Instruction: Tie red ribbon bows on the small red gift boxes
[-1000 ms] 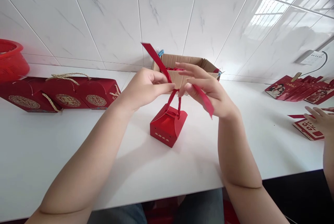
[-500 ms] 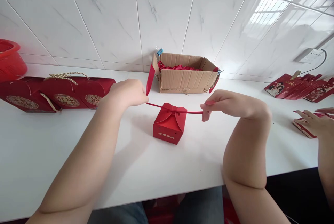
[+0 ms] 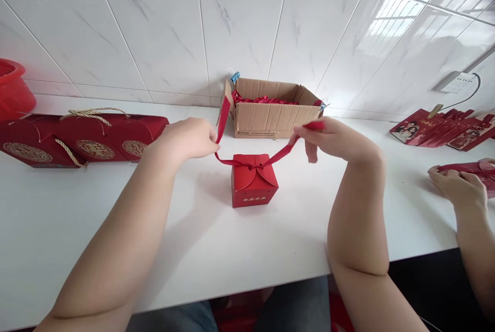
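Observation:
A small red gift box with gold lettering stands upright on the white table between my hands. Its curved top flaps are folded together, and a red ribbon runs through the holes there. At the left, my left hand pinches one ribbon end; a length of it sticks up above the fingers, and the part down to the box hangs slack. My right hand grips the other end above and right of the box, that side rising at a slant.
Behind the box, a cardboard carton holds red ribbons, with blue clips at its corners. Larger red boxes with rope handles and a red basket stand left. Rightward are red bags and a co-worker's hands on a red package.
My right hand has risen and moved slightly left, so the taut ribbon has slackened. The gift box has turned to face me more squarely. The co-worker's hands have shifted with the red package.

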Tool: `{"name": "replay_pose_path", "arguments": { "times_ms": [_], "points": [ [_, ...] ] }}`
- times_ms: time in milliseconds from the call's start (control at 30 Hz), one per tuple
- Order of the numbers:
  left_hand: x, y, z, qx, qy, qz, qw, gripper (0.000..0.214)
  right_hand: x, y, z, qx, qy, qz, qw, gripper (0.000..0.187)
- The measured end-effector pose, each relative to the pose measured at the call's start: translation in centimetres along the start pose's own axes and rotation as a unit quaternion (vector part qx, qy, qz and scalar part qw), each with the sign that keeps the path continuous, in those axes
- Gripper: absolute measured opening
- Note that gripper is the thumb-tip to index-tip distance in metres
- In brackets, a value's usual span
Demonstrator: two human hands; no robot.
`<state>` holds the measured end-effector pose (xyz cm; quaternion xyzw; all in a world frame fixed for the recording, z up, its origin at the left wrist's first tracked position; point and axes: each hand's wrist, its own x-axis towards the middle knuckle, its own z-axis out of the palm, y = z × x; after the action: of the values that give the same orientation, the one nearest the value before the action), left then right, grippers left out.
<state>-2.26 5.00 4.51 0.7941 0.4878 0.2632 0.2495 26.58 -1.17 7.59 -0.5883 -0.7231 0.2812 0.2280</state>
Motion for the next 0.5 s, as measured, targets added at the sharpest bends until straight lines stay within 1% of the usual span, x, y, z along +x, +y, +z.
{"name": "replay_pose_path", "arguments": {
  "times_ms": [33, 67, 133, 167, 233, 300, 367, 500],
  "points": [
    [-0.4, 1.1, -0.2, 0.044, 0.002, -0.048, 0.998, 0.027, 0.1, 0.0, 0.1, 0.019, 0.051, -0.013, 0.998, 0.047],
    [-0.8, 2.1, -0.3, 0.055, 0.018, -0.071, 0.996, 0.022, 0.2, -0.1, 0.3, 0.043, 0.098, -0.027, 0.994, 0.048],
    [-1.4, 3.6, -0.5, 0.022, 0.073, -0.059, 0.995, 0.018, 0.7, 0.0, 0.6, 0.105, 0.168, -0.059, 0.978, 0.046],
    [-1.6, 4.1, -0.5, -0.006, 0.099, -0.045, 0.994, 0.02, 1.0, 0.0, 0.8, 0.14, 0.188, -0.077, 0.969, 0.044],
    [-1.7, 4.7, -0.3, -0.079, 0.12, -0.01, 0.99, 0.023, 1.6, 0.0, 1.3, 0.21, 0.212, -0.108, 0.948, 0.038],
    [-1.6, 5.0, 0.1, -0.162, 0.106, 0.021, 0.981, 0.021, 2.2, 0.0, 1.6, 0.262, 0.223, -0.127, 0.93, 0.034],
    [-1.5, 5.3, 0.5, -0.232, 0.086, 0.05, 0.968, 0.019, 2.7, -0.1, 1.9, 0.293, 0.229, -0.141, 0.917, 0.033],
    [-1.4, 6.1, 1.3, -0.317, 0.031, 0.075, 0.945, 0.022, 2.9, -0.7, 2.5, 0.322, 0.239, -0.177, 0.899, 0.031]
  ]
}}
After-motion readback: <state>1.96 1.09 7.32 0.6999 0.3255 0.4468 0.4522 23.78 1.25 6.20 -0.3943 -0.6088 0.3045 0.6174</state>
